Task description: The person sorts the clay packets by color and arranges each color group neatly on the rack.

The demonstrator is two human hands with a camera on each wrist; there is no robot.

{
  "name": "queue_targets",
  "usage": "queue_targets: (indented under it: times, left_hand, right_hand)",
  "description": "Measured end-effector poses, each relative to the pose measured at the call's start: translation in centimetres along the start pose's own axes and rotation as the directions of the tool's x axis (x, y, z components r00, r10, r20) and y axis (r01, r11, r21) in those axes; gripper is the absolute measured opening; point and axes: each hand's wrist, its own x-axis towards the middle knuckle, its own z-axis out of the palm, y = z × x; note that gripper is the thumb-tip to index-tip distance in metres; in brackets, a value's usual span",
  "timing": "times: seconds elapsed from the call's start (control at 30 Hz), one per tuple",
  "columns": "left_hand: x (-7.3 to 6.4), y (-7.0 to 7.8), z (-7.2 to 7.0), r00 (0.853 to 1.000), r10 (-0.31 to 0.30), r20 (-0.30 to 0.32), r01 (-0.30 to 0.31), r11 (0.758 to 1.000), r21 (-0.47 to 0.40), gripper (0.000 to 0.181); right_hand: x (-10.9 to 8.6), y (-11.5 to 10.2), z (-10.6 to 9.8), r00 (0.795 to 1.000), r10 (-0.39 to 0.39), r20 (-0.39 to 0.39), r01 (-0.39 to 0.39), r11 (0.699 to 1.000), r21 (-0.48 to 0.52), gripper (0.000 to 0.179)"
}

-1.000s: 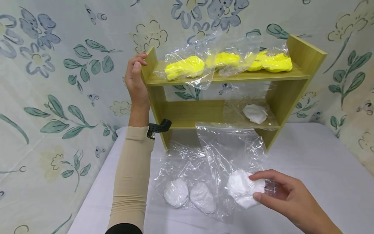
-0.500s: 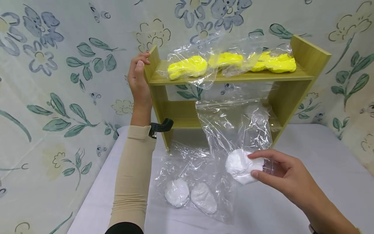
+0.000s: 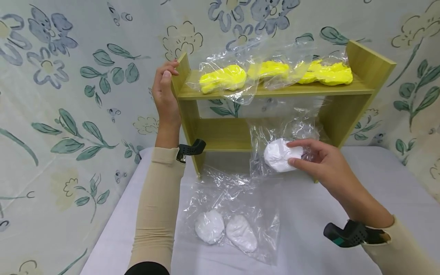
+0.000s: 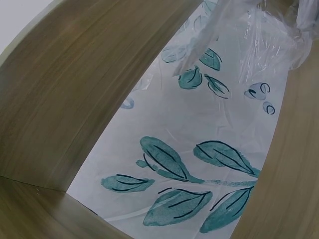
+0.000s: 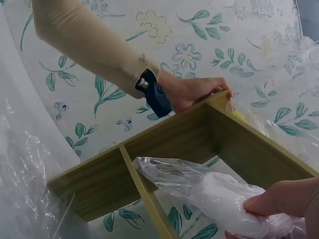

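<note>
My right hand (image 3: 319,160) pinches a clear zip bag with a white lump (image 3: 276,156) inside, thumb against forefinger. The bag hangs at the front of the middle board of a small wooden shelf (image 3: 216,133), on its right half. In the right wrist view the bagged white lump (image 5: 217,199) reaches between the shelf's boards. My left hand (image 3: 165,86) grips the top of the left side panel (image 3: 188,110), fingers over its edge. Another bagged white lump (image 3: 303,129) on the middle board is mostly hidden behind the held bag.
On the top board lie several bagged yellow lumps (image 3: 223,78). Two bagged white lumps, a round one (image 3: 209,227) and an oval one (image 3: 241,233), lie on the white-covered table (image 3: 309,244) before the shelf. A flowered cloth (image 3: 86,95) hangs behind.
My right hand has lifted the bag with the white lump up and forward from the table to the middle board. The left hand keeps its grip on the shelf.
</note>
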Motion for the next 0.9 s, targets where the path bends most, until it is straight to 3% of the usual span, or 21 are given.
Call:
queue_targets:
  times: [0.23,0.6,0.9]
  left_hand:
    - [-0.2,0.0,-0.1,1.0,-0.007,0.0,0.007,1.0,0.015,0.021]
    - [-0.3,-0.2,0.2,1.0,0.007,0.008,-0.007,1.0,0.022,0.021]
    - [-0.2,-0.4,0.2,1.0,0.011,0.01,-0.012,0.999,0.047,0.021]
  right_hand:
    - [3.0,0.5,0.1,0.999,0.031,-0.019,-0.032,0.999,-0.027,0.04]
    - [6.7,0.9,0.5,0.994,-0.109,-0.026,0.106,0.99,-0.09,0.039]
    - [8.7,1.7,0.7,0.991,-0.123,-0.06,0.111,0.979,-0.17,0.043]
